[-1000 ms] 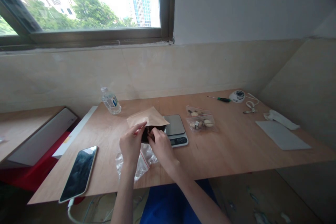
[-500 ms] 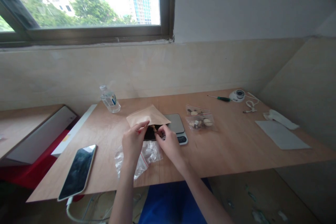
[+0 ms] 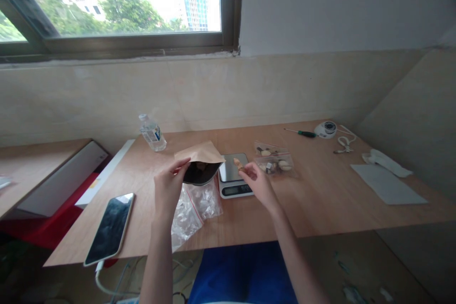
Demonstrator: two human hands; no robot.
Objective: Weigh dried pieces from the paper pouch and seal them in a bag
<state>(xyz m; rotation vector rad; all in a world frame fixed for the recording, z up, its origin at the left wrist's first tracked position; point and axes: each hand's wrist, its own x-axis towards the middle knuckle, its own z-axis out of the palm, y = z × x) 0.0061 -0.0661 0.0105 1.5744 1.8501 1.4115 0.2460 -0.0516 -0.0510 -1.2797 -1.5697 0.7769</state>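
My left hand [image 3: 170, 181] is closed on the left edge of a brown paper pouch [image 3: 200, 152], whose dark mouth gapes toward me. Something pale lies inside, too dim to name. Between the fingertips of my right hand [image 3: 257, 178] is a small tan-brown dried piece [image 3: 238, 164], its kind unclear, held over the plate of a white digital kitchen scale [image 3: 230, 156]. Clear zip bags [image 3: 188, 213] lie crumpled below the pouch. Right of the scale are two zip bags with brown and pale pieces in them, the nearer bag [image 3: 284, 165] overlapping the farther bag [image 3: 271, 151].
A water bottle [image 3: 153, 134] stands at the back left. A phone [image 3: 110, 228] with a white cable lies at the front left. Along the right are a green-handled screwdriver [image 3: 305, 134], a white dome camera [image 3: 325, 129] and a white sheet [image 3: 386, 184].
My right hand has come out of the pouch's mouth and moved right, over the scale, with the dried piece. My left hand has shifted slightly left; the pouch mouth now shows wider.
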